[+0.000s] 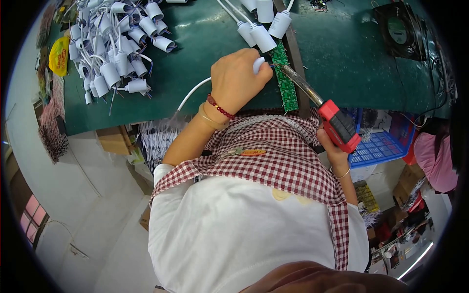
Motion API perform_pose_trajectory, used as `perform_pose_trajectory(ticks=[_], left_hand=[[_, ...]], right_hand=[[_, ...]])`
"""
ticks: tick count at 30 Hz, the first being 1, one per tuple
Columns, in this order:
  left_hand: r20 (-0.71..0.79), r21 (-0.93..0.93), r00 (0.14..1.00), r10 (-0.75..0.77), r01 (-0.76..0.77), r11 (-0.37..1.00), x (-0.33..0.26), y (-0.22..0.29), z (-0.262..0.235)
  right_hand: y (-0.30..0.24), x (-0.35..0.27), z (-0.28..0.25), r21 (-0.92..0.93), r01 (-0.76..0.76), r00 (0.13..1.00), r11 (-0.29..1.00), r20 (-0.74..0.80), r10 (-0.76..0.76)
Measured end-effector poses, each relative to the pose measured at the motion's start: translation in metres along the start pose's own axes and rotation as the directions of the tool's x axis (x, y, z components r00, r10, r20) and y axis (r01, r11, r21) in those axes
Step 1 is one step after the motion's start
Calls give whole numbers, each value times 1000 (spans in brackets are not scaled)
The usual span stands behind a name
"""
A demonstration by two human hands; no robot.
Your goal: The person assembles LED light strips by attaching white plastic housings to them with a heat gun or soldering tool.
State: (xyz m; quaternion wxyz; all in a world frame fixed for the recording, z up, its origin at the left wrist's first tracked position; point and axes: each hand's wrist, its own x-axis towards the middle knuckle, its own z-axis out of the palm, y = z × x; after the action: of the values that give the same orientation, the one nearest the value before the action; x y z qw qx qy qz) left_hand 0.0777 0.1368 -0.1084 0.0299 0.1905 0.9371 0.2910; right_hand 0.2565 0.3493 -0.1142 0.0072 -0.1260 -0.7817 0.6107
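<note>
My left hand is closed around a white cylindrical lamp socket, mostly hidden by the fingers. From it a white cable curves down beside my wrist. Thin wire ends reach toward a strip of green circuit boards on the table's near part. In my right hand is a red and black soldering iron. Its metal tip points up and left, close to the wires and the strip; whether it touches them I cannot tell. Several white sockets with cables lie just beyond the strip.
A dark metal bar runs along the strip's right side. Many white sockets are heaped on the green table at left, near a yellow packet. A black fan stands at right; a blue basket sits below the edge.
</note>
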Motion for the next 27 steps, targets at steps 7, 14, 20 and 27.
perform_pose_trajectory(ticks=[7, 14, 20, 27], left_hand=[[18, 19, 1000, -6, 5, 1000, 2, -3, 1], [41, 32, 999, -8, 7, 999, 2, -3, 0], [80, 76, 996, 34, -40, 996, 6, 0, -7], [119, 135, 990, 70, -86, 987, 9, 3, -11]], right_hand=[[-7, -2, 4, -13, 0, 999, 1000, -48, 0], [-7, 1, 2, -111, 102, 995, 989, -4, -103], [-2, -3, 0, -140, 61, 998, 988, 32, -58], [-11, -3, 1, -162, 67, 997, 985, 42, -61]])
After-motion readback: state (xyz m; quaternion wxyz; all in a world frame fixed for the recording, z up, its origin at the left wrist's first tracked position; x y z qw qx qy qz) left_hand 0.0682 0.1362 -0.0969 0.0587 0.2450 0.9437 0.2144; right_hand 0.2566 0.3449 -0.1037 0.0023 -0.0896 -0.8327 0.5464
